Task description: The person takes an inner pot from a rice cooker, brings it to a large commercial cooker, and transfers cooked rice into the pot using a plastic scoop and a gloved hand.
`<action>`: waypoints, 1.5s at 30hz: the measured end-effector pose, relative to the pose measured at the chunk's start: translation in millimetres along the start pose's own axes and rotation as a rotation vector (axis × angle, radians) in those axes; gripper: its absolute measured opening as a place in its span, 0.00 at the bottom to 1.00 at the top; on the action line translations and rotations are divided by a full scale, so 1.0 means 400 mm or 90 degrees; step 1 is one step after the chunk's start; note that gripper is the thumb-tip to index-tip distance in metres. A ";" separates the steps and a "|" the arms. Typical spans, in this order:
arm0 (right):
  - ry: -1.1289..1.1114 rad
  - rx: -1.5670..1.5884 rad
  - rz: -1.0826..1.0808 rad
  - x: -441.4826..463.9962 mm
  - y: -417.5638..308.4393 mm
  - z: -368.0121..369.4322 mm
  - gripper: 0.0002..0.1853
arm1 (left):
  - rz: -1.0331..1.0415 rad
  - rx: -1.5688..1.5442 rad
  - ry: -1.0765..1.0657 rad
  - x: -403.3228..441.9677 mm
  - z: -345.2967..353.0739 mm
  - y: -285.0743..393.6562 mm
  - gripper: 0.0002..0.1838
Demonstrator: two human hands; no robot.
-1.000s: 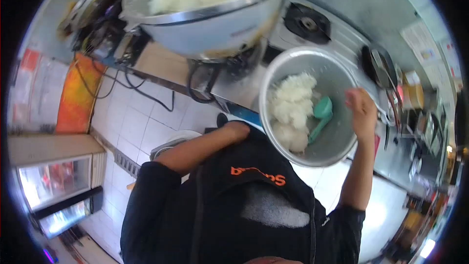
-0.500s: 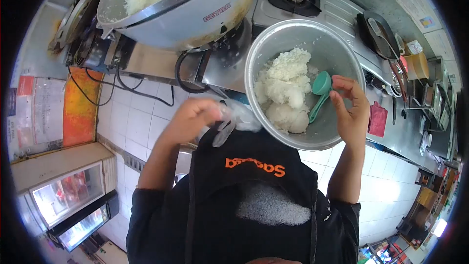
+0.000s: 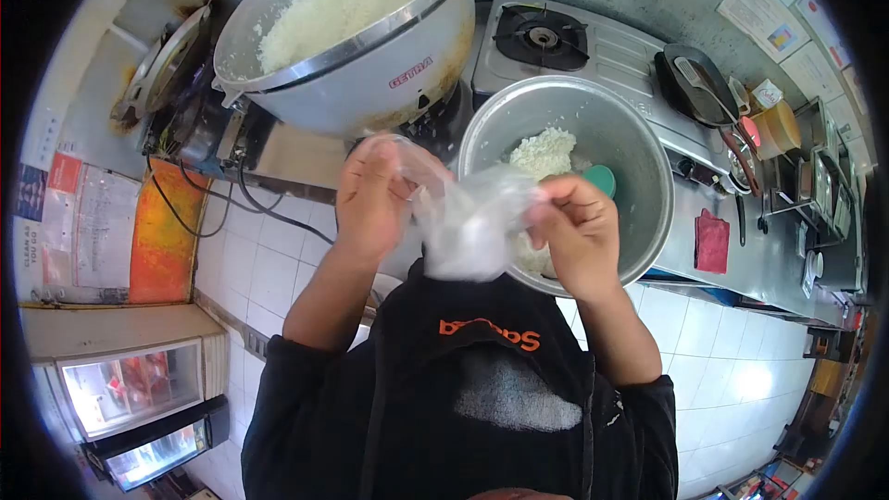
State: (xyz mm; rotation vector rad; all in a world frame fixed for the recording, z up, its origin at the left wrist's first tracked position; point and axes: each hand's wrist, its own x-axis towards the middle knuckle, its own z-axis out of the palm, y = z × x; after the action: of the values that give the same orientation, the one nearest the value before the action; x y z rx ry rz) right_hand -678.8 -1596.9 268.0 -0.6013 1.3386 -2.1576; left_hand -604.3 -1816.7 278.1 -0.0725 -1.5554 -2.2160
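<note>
Between my two hands hangs a clear plastic bag (image 3: 468, 236) with something white in its lower part, blurred by motion. My left hand (image 3: 372, 193) pinches its edge on the left, and my right hand (image 3: 582, 227) pinches the opposite edge over the pot's near side. Behind the bag stands a big metal pot (image 3: 656, 222) with clumps of white rice (image 3: 544, 152) inside, partly hidden by the bag and my right hand. A green scoop (image 3: 600, 181) rests in the pot beside the rice, its handle hidden.
A large rice cooker (image 3: 370, 97) full of rice stands open at the back left. Behind the pot sits a gas stove (image 3: 593, 46) with a dark pan (image 3: 696, 83) at its right. On the right counter lies a red cloth (image 3: 712, 241). A black cable (image 3: 278, 215) hangs at left.
My right hand has left the green scoop in the pot and moved left onto the bag. My left hand has raised the bag from beside the pot to in front of it.
</note>
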 end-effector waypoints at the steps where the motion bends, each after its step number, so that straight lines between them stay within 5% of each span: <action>1: 0.047 0.078 -0.029 0.004 -0.001 -0.007 0.04 | 0.003 0.000 -0.004 0.003 -0.002 0.001 0.18; 3: 0.115 0.160 -0.029 0.011 0.001 -0.023 0.05 | 0.070 -0.071 0.088 0.012 -0.001 0.003 0.19; 6: 0.081 0.303 0.004 0.013 0.003 -0.073 0.08 | 0.077 -0.105 0.047 0.034 -0.002 0.043 0.16; 10: 0.070 0.257 0.029 0.003 0.002 -0.077 0.10 | 0.054 -0.220 0.004 0.065 -0.013 0.039 0.15; 12: 0.088 -0.155 -0.185 0.009 -0.025 -0.045 0.17 | 0.050 -0.258 -0.026 0.074 0.000 0.036 0.16; 15: -0.024 -0.236 -0.250 -0.013 -0.075 -0.032 0.28 | 0.061 -0.075 0.005 0.080 0.038 0.029 0.16; 16: -0.049 -0.369 -0.271 -0.013 -0.096 -0.029 0.24 | 0.026 -0.063 0.012 0.082 0.052 0.030 0.16; 21: 0.142 -0.270 -0.252 -0.026 -0.038 -0.050 0.03 | -0.062 -0.041 0.093 0.125 0.029 -0.009 0.17; 23: 0.193 -0.096 -0.143 -0.030 -0.035 -0.075 0.03 | -0.020 -0.027 0.173 0.146 0.013 -0.016 0.19; 24: 0.219 -0.161 -0.162 -0.027 -0.026 -0.084 0.03 | 0.126 0.161 0.300 0.141 0.081 -0.009 0.19; 25: 0.224 -0.160 -0.168 -0.027 -0.028 -0.079 0.03 | 0.128 0.161 0.293 0.115 0.089 -0.027 0.19; 27: 0.276 -0.122 -0.208 -0.027 -0.030 -0.055 0.01 | 0.465 0.471 0.116 0.056 0.111 -0.049 0.20; 29: 0.251 -0.110 -0.209 -0.028 -0.023 -0.041 0.02 | 0.400 0.743 -0.209 0.018 0.210 0.007 0.17; 30: 0.220 -0.099 -0.203 -0.032 -0.017 -0.038 0.04 | 0.396 0.742 -0.208 0.021 0.226 -0.014 0.17; 32: 0.250 -0.146 -0.229 -0.024 0.001 -0.062 0.05 | 0.108 0.606 -0.272 0.044 0.231 -0.066 0.14; 35: 0.312 -0.208 -0.229 -0.023 -0.020 -0.109 0.10 | 0.083 0.518 -0.163 0.078 0.193 -0.094 0.18; 37: 0.405 -0.674 -0.291 -0.034 -0.065 -0.101 0.14 | 0.097 0.543 -0.163 0.086 0.203 -0.075 0.20; 38: 0.389 -0.859 -0.546 -0.030 -0.055 -0.106 0.16 | 0.088 0.571 -0.189 0.088 0.209 -0.074 0.19; 39: 0.390 -0.857 -0.546 -0.037 -0.050 -0.095 0.16 | 0.080 0.599 -0.216 0.089 0.216 -0.075 0.17; 41: 0.124 -0.799 -0.583 -0.055 -0.040 -0.047 0.12 | 0.123 0.580 -0.249 0.088 0.233 -0.086 0.15; 43: 0.147 -0.772 -0.479 -0.028 0.002 -0.072 0.10 | 0.159 0.555 -0.289 0.078 0.250 -0.098 0.13; 45: 0.172 -0.551 -0.181 0.001 0.007 -0.101 0.13 | 0.363 0.656 -0.283 0.084 0.269 -0.107 0.08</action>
State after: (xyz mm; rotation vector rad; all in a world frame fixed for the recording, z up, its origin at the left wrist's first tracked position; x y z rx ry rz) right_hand -703.4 -1570.8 248.9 -0.8699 2.4896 -1.8234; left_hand -671.9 -1717.8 289.5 -0.6245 -2.3449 -0.8384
